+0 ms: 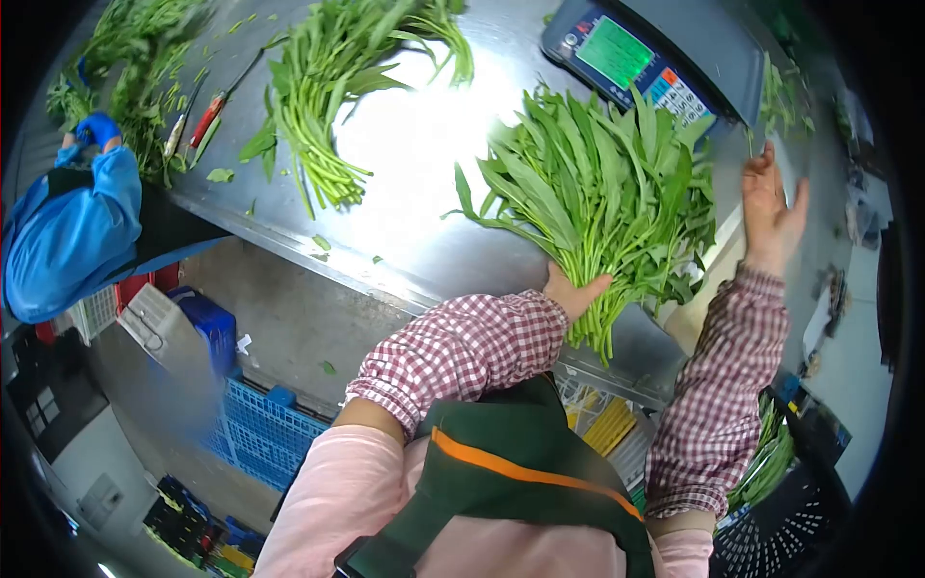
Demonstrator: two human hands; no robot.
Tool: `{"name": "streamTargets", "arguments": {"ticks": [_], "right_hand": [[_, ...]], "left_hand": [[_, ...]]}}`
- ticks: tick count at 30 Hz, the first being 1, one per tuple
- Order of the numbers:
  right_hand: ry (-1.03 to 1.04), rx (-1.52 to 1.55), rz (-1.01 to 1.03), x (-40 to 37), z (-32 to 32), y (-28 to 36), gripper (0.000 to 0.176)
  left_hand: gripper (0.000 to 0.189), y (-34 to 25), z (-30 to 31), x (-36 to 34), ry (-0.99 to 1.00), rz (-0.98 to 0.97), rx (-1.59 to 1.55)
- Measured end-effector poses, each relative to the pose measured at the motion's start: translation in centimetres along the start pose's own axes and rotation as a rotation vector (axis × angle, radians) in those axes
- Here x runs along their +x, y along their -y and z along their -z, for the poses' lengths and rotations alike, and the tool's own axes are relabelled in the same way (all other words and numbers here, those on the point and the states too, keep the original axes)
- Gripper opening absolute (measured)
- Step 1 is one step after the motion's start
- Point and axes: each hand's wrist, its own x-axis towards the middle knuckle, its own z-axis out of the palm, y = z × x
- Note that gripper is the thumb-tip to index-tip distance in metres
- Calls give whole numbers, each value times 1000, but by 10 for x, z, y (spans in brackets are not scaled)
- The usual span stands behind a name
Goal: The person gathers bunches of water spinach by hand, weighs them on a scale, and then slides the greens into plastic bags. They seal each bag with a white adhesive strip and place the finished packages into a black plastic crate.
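Observation:
My left hand (575,289) is wrapped round the stems of a large bunch of leafy greens (602,193), which look like water spinach. The leaves fan out away from me over the metal table, toward the scale. To the right of the bunch, my right hand (768,214) is raised with its fingers apart and nothing in it. It is nearest to the table's right side, just below some loose green leaves (785,96). A digital scale (617,53) with a lit green display stands beyond the bunch, and leaf tips overlap its keypad edge.
A second bunch of greens (328,106) lies on the metal table (424,212). Red-handled tools (206,120) lie farther left. A co-worker in a blue sleeve (72,231) and blue glove (98,128) stands by a heap of greens (145,58). Blue crates (260,433) are below.

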Motion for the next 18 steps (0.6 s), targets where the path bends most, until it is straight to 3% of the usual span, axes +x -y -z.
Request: {"name": "streamTargets", "arguments": {"ticks": [1,3,4,5,6,8,10,12,15,16,17,18], "right_hand": [[-13,26,-80,11,6,3,20],[-35,-354,-26,19,-26,-39,28],[-54,-757,107,10,-72,-92,34],[-50,-971,-41,16,-103,-128,42],[43,-1246,-27,26,-115,-165,41],[40,-1341,-19,56,-140,-220,42],[-17,-1546,-138,88,-158,-250,48],[152,-1696,-316,113,-154,-267,47],[9,-1126,-521,113,-178,-239,36],[-31,-539,-533,103,-196,-220,27],[-14,-401,-564,105,-208,-199,24],[197,-325,-623,116,-204,-178,24]], "left_hand": [[98,-11,3,-7,-42,96,98],[104,7,4,7,74,-6,0],[106,22,1,16,139,-50,-47],[108,30,-2,24,169,-116,-5],[111,45,-10,35,278,-259,53],[111,45,-12,38,377,-272,75],[111,44,-12,34,419,-194,47],[111,41,-9,33,434,-131,27],[111,30,1,28,440,-39,22],[111,22,8,22,434,4,30],[111,15,15,19,421,37,13],[111,8,21,13,413,60,3]]}}
